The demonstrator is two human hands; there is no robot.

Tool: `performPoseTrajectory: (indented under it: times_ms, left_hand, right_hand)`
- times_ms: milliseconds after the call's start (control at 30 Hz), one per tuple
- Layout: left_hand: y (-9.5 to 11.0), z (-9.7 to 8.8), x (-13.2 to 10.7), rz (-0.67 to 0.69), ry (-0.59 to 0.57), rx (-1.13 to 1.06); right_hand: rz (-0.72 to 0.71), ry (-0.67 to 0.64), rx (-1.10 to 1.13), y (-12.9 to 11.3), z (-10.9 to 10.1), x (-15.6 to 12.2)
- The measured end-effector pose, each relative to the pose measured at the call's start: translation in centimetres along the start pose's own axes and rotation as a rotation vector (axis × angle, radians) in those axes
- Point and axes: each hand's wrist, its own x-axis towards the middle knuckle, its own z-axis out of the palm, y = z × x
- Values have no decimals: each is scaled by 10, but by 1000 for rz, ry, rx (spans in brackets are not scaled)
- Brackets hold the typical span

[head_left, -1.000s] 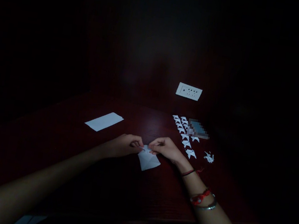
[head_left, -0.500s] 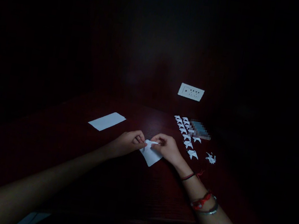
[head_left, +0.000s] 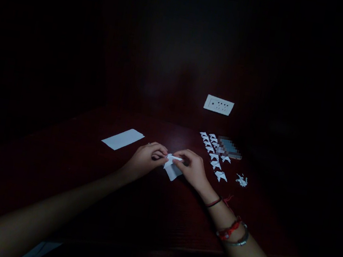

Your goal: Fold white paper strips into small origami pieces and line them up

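A small piece of white paper [head_left: 173, 172] is held up between my two hands at the middle of the dark red table, with a fold along its upper part. My left hand [head_left: 149, 159] pinches the paper's left upper edge between thumb and fingers. On the other side, my right hand [head_left: 191, 168] grips the upper right part in the same way. Strings and a metal bangle circle my right wrist. To the right lie several small folded paper pieces [head_left: 216, 165] in slanting rows.
White paper strips [head_left: 123, 139] lie flat on the left of the table [head_left: 84, 184]. A blurred, phone-like flat object [head_left: 230, 148] and a heap of paper scraps [head_left: 241, 181] are on the right. A socket panel [head_left: 218, 105] is on the back wall.
The paper has been lifted slightly and its upper part now shows a folded-over flap. Both hands have shifted a little upward with it, their fingers still pinching.
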Motion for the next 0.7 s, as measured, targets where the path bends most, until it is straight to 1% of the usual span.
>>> performPoseTrajectory:
  times_ms: [233,367,467,533,633,700]
  left_hand:
    - [5,-1,0,62,92,108]
    - [4,-1,0,102,107,144]
    - [4,0,-1,124,110,129]
    - [4,1,-1,91,90,87]
    - [5,2,-1,-26,3,-1]
    - [4,2,-1,-77,-45,-35]
  right_hand:
    - [12,-5,-58,-5,1,0]
    - [-7,-12,-77,-5,2,1]
    - [-7,-24,-88,-5,2,1]
    - [-4,-37,-90,-5,1,1]
    - [-8,-45,-78,-5,1,0]
    - [-3,-48,-54,-4,2,-1]
